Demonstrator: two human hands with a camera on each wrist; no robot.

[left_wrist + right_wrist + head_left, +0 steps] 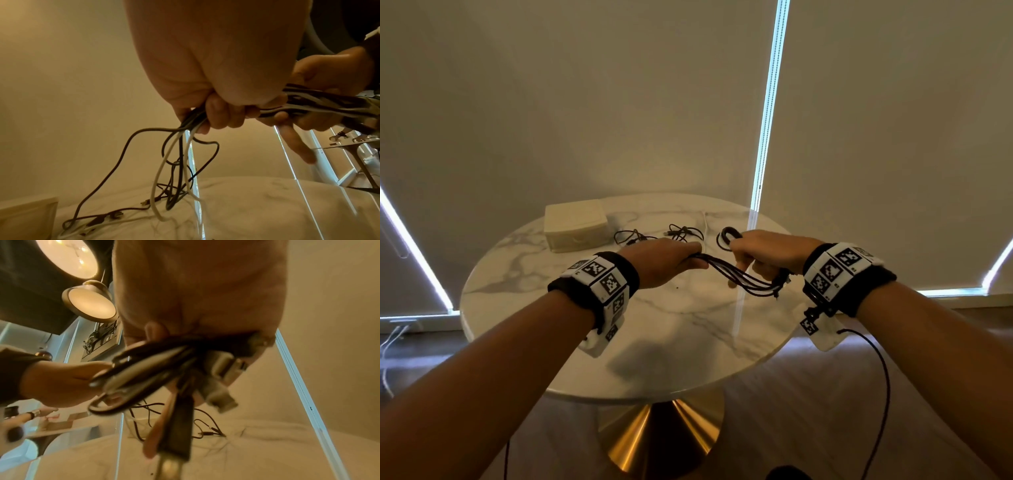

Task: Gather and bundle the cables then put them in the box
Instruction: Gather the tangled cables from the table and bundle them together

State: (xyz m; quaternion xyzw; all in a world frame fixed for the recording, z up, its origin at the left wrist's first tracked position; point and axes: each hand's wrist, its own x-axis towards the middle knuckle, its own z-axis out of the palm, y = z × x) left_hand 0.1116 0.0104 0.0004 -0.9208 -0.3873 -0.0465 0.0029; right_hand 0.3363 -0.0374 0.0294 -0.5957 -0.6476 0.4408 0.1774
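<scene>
Several black and white cables point(736, 274) stretch between my two hands above the round marble table point(688, 329). My left hand point(671, 262) grips the strands in a fist point(218, 113), and their loose ends point(174, 170) hang down onto the table. My right hand point(760, 253) holds the other end, where plugs point(222, 369) stick out of the fist and one finger point(739, 270) points down. A black loop point(727, 236) pokes out past the right hand. A cream box point(575, 224) with its lid on stands at the table's back left.
More loose cables point(657, 234) lie on the table between the box and my hands. Drawn blinds point(619, 102) fill the wall behind. The table stands on a gold cone foot point(661, 435). A thin black wire point(876, 377) hangs from my right wristband.
</scene>
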